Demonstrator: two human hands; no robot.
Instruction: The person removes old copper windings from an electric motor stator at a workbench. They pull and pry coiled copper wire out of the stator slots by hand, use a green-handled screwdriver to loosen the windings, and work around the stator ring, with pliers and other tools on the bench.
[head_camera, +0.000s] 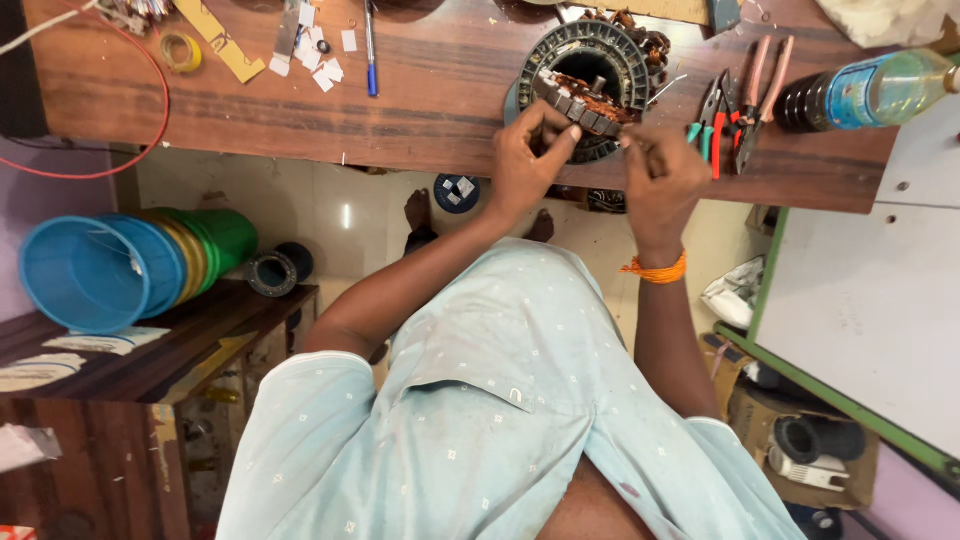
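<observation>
Stator (588, 85) of ribbed grey metal, ringed with copper windings and pale slot strips, sits at the tabletop's (430, 110) near edge, left hand (528, 160) fingers pinched on its rim, right hand (660, 175) fingers closed beside it, pliers (735, 110) just right, bare wood leftward.

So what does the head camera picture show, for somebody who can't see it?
Seen from above, a person's left hand and right hand work on a round metal motor part at the edge of a wooden bench. Pliers and a plastic bottle lie to the right, and stacked buckets sit lower left.
</observation>
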